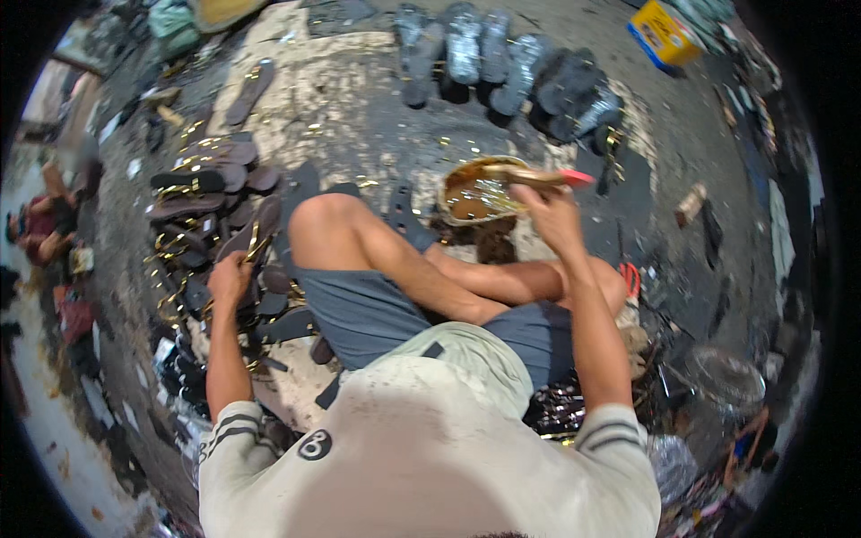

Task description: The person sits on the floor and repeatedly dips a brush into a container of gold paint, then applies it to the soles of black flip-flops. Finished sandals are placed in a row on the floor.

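My left hand (230,280) is closed on a dark brown sandal (254,231) with gold straps, at the right side of a heap of similar sandals (193,208). Its sole tilts up from my fingers. My right hand (549,208) grips a wooden-handled tool (529,177) with a red end; blur hides its exact kind. The tool is above the right rim of a round basin (446,199) stained yellow-brown, which holds shiny gold and silvery strips. I cannot tell whether the tool touches the basin.
Several dark sandals, some wrapped in clear plastic (464,49), stand in a row at the far side. Red-handled scissors (630,280) lie beside my right knee. A yellow-and-blue container (662,38) is at the far right. People sit at the far left.
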### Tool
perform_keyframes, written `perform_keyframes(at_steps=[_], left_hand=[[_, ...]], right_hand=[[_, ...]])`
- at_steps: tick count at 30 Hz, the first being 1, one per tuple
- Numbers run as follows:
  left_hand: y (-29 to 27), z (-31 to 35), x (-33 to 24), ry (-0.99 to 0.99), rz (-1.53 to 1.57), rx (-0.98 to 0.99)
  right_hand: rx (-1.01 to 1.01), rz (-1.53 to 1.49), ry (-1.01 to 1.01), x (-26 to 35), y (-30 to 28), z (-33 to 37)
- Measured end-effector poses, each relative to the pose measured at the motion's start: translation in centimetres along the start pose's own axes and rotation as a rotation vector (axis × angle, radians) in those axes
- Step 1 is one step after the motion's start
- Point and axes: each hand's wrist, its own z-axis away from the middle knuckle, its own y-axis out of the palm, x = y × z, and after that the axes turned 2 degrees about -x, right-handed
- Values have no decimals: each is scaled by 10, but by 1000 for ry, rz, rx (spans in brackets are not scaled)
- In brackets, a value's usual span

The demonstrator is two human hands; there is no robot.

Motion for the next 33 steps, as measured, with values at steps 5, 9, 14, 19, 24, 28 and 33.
perform_keyframes(at_steps=[5,9,14,19,24,28,33], left_hand=[[-54,15,-35,-109,736,-82],[-78,31,-1,260,1034,-414],[-132,53,-50,350,1048,-836],[-109,97,-160,364,756,-308],[-100,117,-163,716,524,-166],[-80,120,-191,785,368,-423],[-87,84,-183,717,876,-494]], right_hand=[[186,693,-324,-79,41,-45],[40,631,-396,-39,33,-42],[-137,-13,-252,-27,-28,-14],[-284,527,-220,-28,-103,9],[-564,-201,-60,11,-112,41],[-515,-483,20,-6,-61,46],[-496,-761,22,32,-9,45]])
